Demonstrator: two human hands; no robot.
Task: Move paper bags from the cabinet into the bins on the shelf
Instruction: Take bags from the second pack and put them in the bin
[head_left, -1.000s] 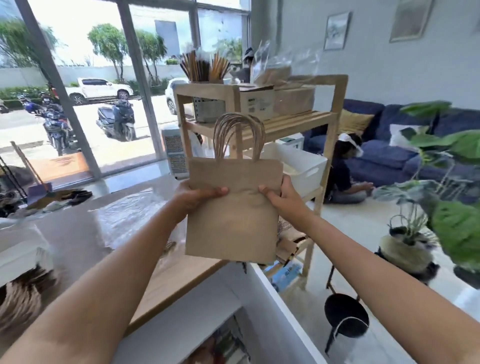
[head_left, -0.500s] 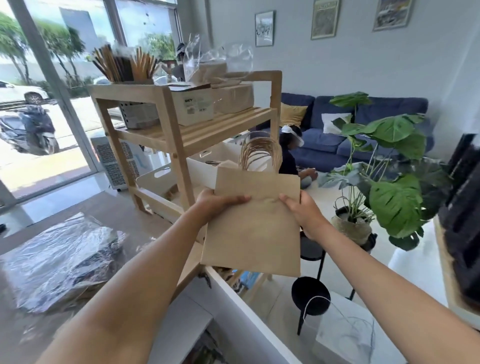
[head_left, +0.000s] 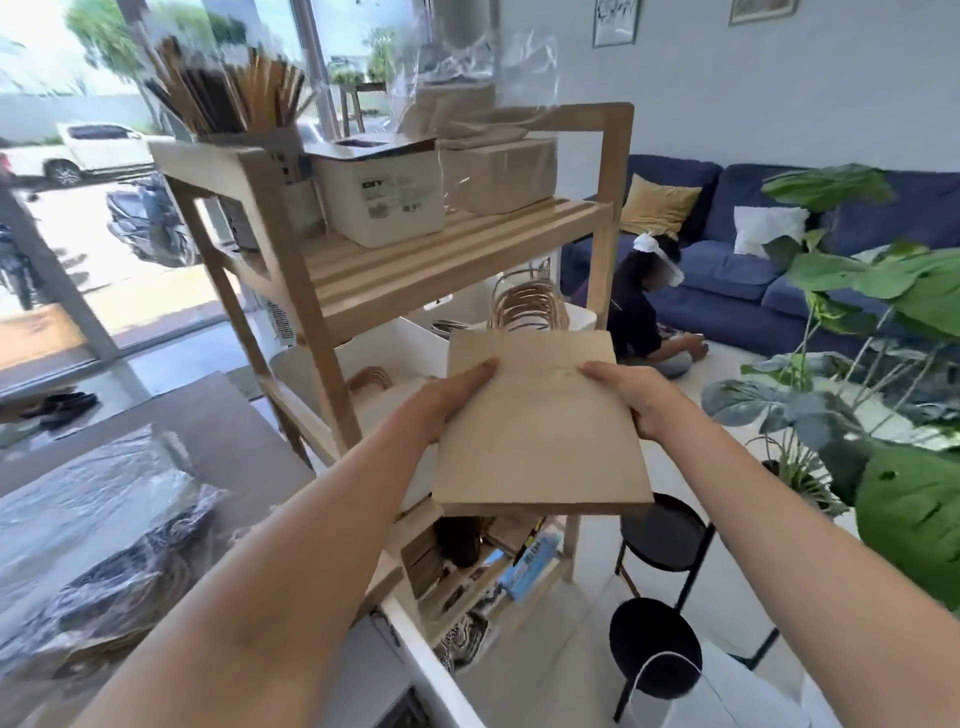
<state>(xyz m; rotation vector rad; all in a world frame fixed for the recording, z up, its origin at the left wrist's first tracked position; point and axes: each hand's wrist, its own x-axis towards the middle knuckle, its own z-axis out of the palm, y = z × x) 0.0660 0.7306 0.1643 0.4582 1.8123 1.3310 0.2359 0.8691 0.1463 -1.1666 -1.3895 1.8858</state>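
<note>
Gripping a flat stack of brown paper bags (head_left: 540, 431) by its two side edges, the left hand (head_left: 452, 397) and right hand (head_left: 631, 397) each close on it with thumb on top and fingers underneath. The stack is held in the air, tilted slightly, its twisted paper handles (head_left: 527, 309) pointing away toward the wooden shelf (head_left: 332, 358). Behind the stack, on the shelf's middle level, sits a white bin (head_left: 384, 345) with more looped handles showing inside it; a second white bin (head_left: 576, 317) stands just beyond the held handles. On the top level are a white box (head_left: 384, 202), a holder of wooden sticks (head_left: 228, 93) and clear plastic-wrapped packages (head_left: 493, 140). Down to the left, crinkled plastic wrap (head_left: 104, 525) lies on a counter. Farther off, a person (head_left: 636, 317) sits on the floor before a blue sofa (head_left: 727, 270), with a large-leafed plant (head_left: 872, 291) to the right.
</note>
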